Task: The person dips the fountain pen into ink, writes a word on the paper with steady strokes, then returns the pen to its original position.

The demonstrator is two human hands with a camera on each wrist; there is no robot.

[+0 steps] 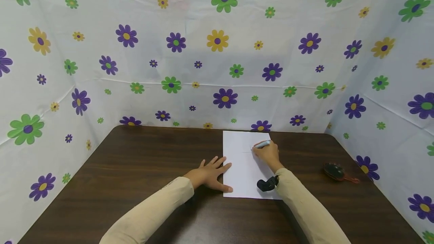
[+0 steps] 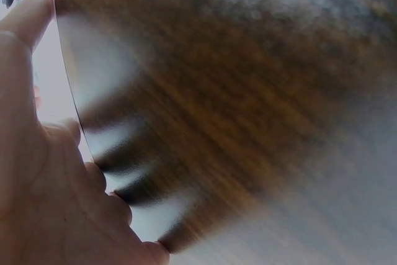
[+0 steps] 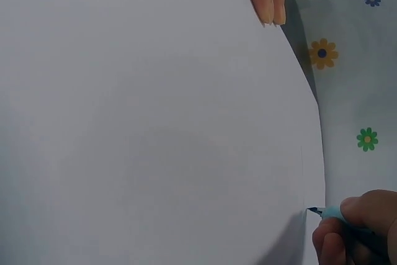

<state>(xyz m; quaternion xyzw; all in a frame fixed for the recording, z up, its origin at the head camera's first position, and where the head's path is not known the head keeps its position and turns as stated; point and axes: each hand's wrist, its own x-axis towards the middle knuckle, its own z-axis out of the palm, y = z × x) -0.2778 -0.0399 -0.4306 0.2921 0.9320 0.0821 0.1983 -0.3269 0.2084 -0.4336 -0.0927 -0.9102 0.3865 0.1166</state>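
A sheet of white paper lies upright at the middle-right of the dark wooden table. With spread fingers, my left hand rests on the paper's left edge; in the left wrist view the thumb lies over the sheet. My right hand pinches a light blue pen over the upper right of the paper. In the right wrist view the pen's dark tip touches the sheet, at the end of a thin faint line.
On the right side of the table lies a dark oval thing with a reddish handle. A white flower-patterned cloth hangs behind the table and along both sides. A black device sits at my right wrist.
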